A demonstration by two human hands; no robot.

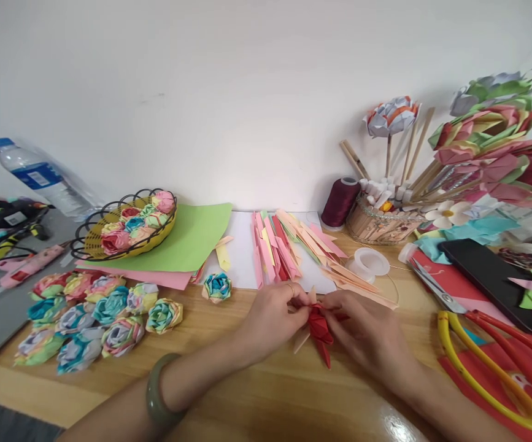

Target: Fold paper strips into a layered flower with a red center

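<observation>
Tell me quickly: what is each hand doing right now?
Left hand: closed, pinching red folded paper.
Right hand: closed, pinching the same piece.

This looks like a craft corner, at home or in a small studio; which of the two cannot be told. On the wooden tabletop, against a plain white wall, are folded paper flowers, coloured paper strips, sheets of green paper, a spool of dark thread, scissors and a pink glue gun.
</observation>
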